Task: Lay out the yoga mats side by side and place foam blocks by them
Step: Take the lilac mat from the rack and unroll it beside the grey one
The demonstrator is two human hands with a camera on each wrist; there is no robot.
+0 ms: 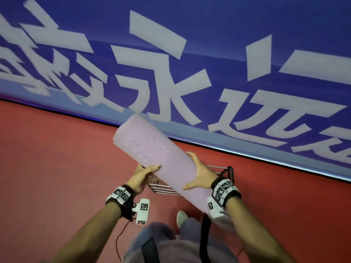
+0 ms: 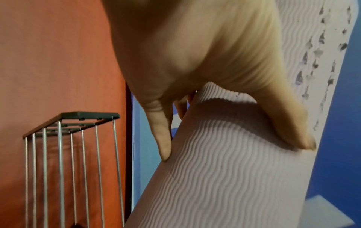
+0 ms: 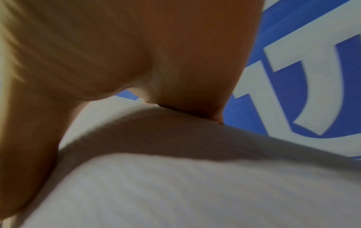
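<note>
A rolled pale pink yoga mat (image 1: 157, 160) hangs tilted in the air above the red floor, its far end pointing up and left. My left hand (image 1: 146, 173) grips the roll from its left side, thumb on top. My right hand (image 1: 199, 173) clasps the right side, fingers curled over the far edge and thumb on the near face. In the left wrist view the mat (image 2: 215, 177) shows a wavy ribbed texture under my thumb and fingers (image 2: 164, 145). The right wrist view is filled by my palm (image 3: 117, 54) pressed on the mat (image 3: 175, 177). No foam blocks are in view.
A metal wire rack (image 1: 165, 188) stands on the red floor (image 1: 57, 158) right under the mat, also seen as the rack (image 2: 70, 154) in the left wrist view. A blue banner with large white characters (image 1: 190, 63) runs along the wall ahead. My legs are below.
</note>
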